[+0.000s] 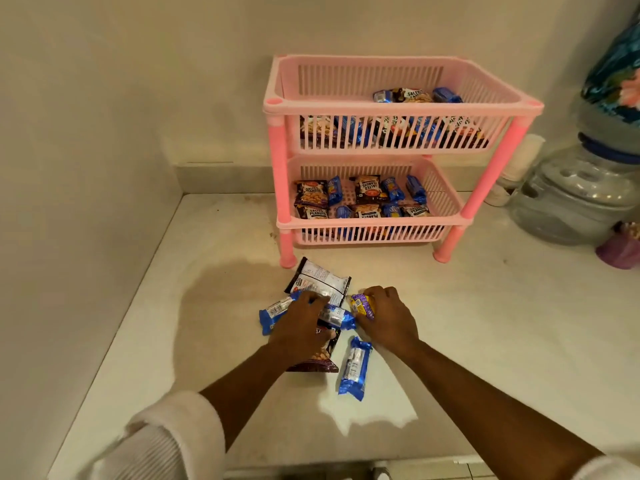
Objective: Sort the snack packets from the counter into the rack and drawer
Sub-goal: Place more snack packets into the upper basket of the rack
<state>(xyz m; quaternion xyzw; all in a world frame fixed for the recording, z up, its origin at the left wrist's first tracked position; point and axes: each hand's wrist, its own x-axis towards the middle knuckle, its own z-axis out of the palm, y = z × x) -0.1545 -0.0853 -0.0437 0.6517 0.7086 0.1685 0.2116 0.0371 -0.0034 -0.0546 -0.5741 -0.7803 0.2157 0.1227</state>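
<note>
Both hands down on small pile of snack packets [320, 282] near middle of pale surface [485, 323], in front of pink rack [367, 109]. Left hand [299, 327] lies flat on pile, fingers bent over blue packet [277, 311] and dark peanut packet [320, 355]. Right hand [388, 318] has fingers closed on purple and yellow packet [362, 304]. One more blue packet [354, 368] lies alone, just toward near edge. Rack stands by back wall, both baskets holding many packets. Big clear water jar [575, 195] at right edge
</note>
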